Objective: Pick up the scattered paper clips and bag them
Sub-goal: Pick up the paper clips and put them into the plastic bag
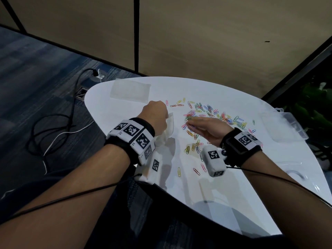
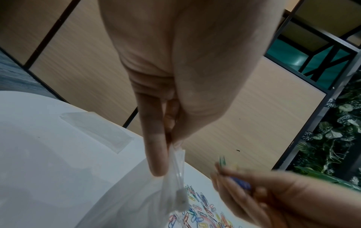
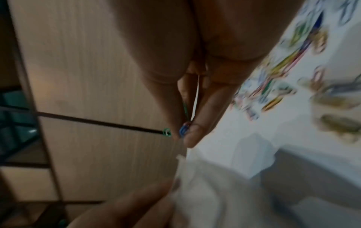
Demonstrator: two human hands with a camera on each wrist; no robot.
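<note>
Coloured paper clips [image 1: 212, 115] lie scattered over the middle of the white table [image 1: 233, 97]; the heap also shows in the left wrist view as clips [image 2: 203, 214]. My left hand [image 1: 156, 114] pinches the top edge of a clear plastic bag [image 1: 168, 128], which hangs down to the table. In the left wrist view the bag [image 2: 175, 177] hangs from the pinching fingers [image 2: 154, 146]. My right hand [image 1: 203, 125], just right of the bag, pinches a few clips [image 3: 184, 129] between thumb and fingers, a green one [image 3: 167, 132] sticking out.
Another flat clear bag [image 1: 130, 91] lies at the table's far left. A clear plastic box [image 1: 283, 126] stands at the right edge. Cables [image 1: 59, 126] trail over the carpet on the left. Beige wall panels stand behind, plants to the right.
</note>
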